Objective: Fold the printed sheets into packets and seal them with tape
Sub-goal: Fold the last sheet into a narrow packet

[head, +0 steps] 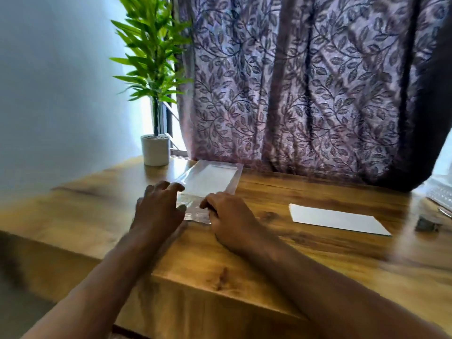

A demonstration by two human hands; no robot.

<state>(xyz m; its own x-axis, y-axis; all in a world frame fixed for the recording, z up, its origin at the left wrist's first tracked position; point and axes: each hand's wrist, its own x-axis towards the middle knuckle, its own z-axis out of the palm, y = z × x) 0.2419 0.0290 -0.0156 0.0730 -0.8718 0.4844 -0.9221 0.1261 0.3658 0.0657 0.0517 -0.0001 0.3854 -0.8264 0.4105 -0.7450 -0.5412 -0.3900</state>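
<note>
Judging by how things lie, the job is partway through. One white sheet already sits inside a clear pouch that lies flat on the bench just ahead of the person. The near end of the pouch looks unsealed, with loose plastic bunched between the two hands. A second folded sheet rests bare on the bench well to the right, apart from the pouch and not yet packed. So at least one packet is left to close and one more to make up. No tape roll can be made out; a small dark object and some pale things at the far right edge are too blurred to name.

The left hand is at the pouch's near left edge with its fingers arched and bent. Whether they grip the plastic or only press on it cannot be told through the blur. The right hand is at the near end, knuckles up. Its fingers are curled down and appear to pinch the loose flap of the pouch.

As for containers, the pouch holds the one sheet and nothing else that shows. A pale round pot at the back of the bench holds a tall leafy plant, and stands beside a leaf-patterned curtain
</note>
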